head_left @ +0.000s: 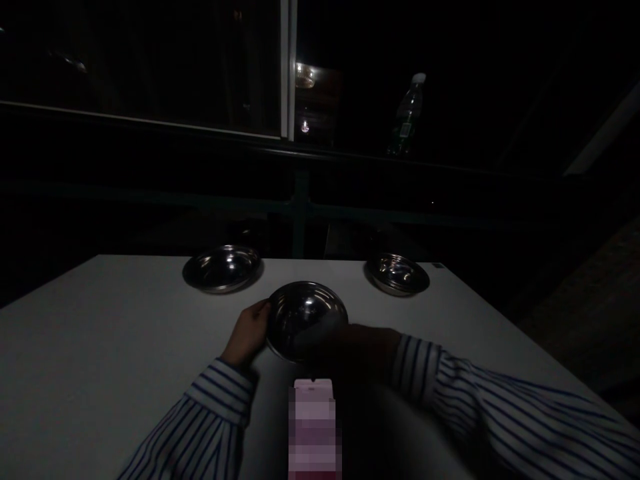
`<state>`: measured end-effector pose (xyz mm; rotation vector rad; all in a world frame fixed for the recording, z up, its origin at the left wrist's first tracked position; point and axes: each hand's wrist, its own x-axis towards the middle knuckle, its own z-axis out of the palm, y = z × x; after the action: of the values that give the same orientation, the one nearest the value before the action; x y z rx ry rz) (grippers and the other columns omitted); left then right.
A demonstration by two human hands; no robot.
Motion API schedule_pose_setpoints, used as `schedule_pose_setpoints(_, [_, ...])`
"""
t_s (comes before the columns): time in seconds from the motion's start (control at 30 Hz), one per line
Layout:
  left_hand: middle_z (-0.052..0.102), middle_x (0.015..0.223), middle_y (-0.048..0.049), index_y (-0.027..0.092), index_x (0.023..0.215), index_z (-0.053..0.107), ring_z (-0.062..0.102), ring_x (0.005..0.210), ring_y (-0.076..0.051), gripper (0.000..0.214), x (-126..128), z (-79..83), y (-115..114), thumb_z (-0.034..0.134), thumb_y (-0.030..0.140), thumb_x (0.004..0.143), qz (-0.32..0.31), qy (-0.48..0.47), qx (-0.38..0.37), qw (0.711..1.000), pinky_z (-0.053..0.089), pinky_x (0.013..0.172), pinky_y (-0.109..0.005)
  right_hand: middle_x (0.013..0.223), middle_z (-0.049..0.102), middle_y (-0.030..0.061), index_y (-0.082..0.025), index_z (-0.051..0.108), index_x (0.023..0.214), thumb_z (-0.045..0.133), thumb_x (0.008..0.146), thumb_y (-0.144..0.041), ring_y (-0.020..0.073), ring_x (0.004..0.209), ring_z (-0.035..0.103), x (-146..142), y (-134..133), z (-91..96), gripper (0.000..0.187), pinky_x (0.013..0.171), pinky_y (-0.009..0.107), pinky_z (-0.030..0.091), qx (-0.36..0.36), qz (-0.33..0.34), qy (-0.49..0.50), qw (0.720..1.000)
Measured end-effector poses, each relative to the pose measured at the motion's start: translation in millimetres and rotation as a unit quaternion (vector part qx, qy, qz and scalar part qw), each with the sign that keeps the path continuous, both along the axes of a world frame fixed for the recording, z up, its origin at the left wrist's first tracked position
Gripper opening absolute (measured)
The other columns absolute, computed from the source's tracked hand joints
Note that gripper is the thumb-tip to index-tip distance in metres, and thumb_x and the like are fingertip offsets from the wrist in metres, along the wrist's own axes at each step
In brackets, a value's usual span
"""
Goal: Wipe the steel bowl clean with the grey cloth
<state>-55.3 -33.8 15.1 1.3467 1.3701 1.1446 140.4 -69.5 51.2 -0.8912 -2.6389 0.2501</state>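
A shiny steel bowl (306, 319) is tilted toward me at the middle of the pale table (100, 347). My left hand (249, 331) grips its left rim, fingers curled over the edge. My right hand (363, 343) lies in deep shadow against the bowl's right side; its fingers are too dark to make out. Both arms wear blue-striped white sleeves.
Two more steel bowls rest near the table's far edge, one at the left (222, 268) and one at the right (397, 273). A pink box (314, 427) stands at the near edge. A plastic bottle (407, 117) stands on a dark ledge beyond.
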Motion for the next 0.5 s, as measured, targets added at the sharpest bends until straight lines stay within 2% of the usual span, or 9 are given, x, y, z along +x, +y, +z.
schedule_pose_setpoints(0.07, [0.072,0.091,-0.0114,0.009,0.102,0.065,0.064,0.086,-0.025,0.043,2,1.7,1,0.049,0.038,0.074,-0.014,-0.021,0.000,1.000,0.047,0.076,-0.035,0.091,0.068,0.0030,-0.013,0.062,0.101,0.064,0.076,-0.025,0.0130,0.075,0.065,19,9,17.9,0.028,0.066,0.025,0.055,-0.050,0.051,-0.089,0.993])
schedule_pose_setpoints(0.17, [0.072,0.086,-0.0115,0.009,0.101,0.065,0.065,0.079,-0.025,0.044,5,-0.6,1,0.050,0.040,0.073,-0.010,-0.029,-0.002,1.000,0.048,0.074,-0.036,0.107,0.064,0.0073,-0.019,0.057,0.115,0.061,0.078,-0.024,0.0215,0.092,0.062,26,19,26.8,0.038,0.076,0.034,0.052,-0.188,0.096,-0.239,0.948])
schedule_pose_setpoints(0.23, [0.072,0.087,-0.0115,0.009,0.099,0.066,0.065,0.081,-0.025,0.043,5,-3.5,2,0.049,0.040,0.074,0.017,-0.020,0.002,1.000,0.047,0.075,-0.036,0.116,0.060,0.0068,-0.019,0.052,0.122,0.055,0.083,-0.025,0.0192,0.102,0.058,16,19,18.9,0.039,0.085,0.031,0.048,-0.223,0.096,-0.224,0.944])
schedule_pose_setpoints(0.27, [0.072,0.087,-0.0113,0.010,0.098,0.066,0.064,0.084,-0.025,0.042,5,-4.6,2,0.050,0.040,0.074,0.030,-0.016,0.006,0.999,0.047,0.076,-0.036,0.119,0.058,0.0060,-0.018,0.049,0.124,0.051,0.085,-0.022,0.0165,0.105,0.057,11,17,13.3,0.038,0.088,0.029,0.045,-0.243,0.105,-0.171,0.949])
schedule_pose_setpoints(0.37, [0.072,0.091,-0.0112,0.010,0.100,0.066,0.063,0.091,-0.026,0.041,2,-4.9,1,0.051,0.039,0.073,0.026,-0.024,0.007,0.999,0.047,0.078,-0.035,0.116,0.059,0.0067,-0.014,0.047,0.125,0.038,0.089,-0.011,0.0117,0.102,0.057,4,10,5.9,0.037,0.085,0.024,0.045,-0.246,0.098,-0.127,0.956])
schedule_pose_setpoints(0.43, [0.071,0.093,-0.0119,0.010,0.103,0.065,0.063,0.091,-0.026,0.043,1,-3.1,1,0.052,0.038,0.074,-0.001,-0.035,0.005,0.999,0.047,0.078,-0.036,0.124,0.054,0.0060,-0.016,0.045,0.127,0.044,0.088,-0.015,0.0125,0.111,0.051,13,9,14.1,0.039,0.091,0.024,0.041,-0.232,0.112,-0.136,0.957])
schedule_pose_setpoints(0.5, [0.071,0.094,-0.0126,0.009,0.104,0.064,0.063,0.090,-0.027,0.044,1,-1.2,2,0.052,0.038,0.074,-0.026,-0.042,0.005,0.999,0.047,0.079,-0.038,0.129,0.050,0.0049,-0.020,0.044,0.128,0.050,0.085,-0.020,0.0153,0.115,0.048,27,15,27.0,0.044,0.096,0.027,0.038,-0.126,0.106,-0.214,0.963])
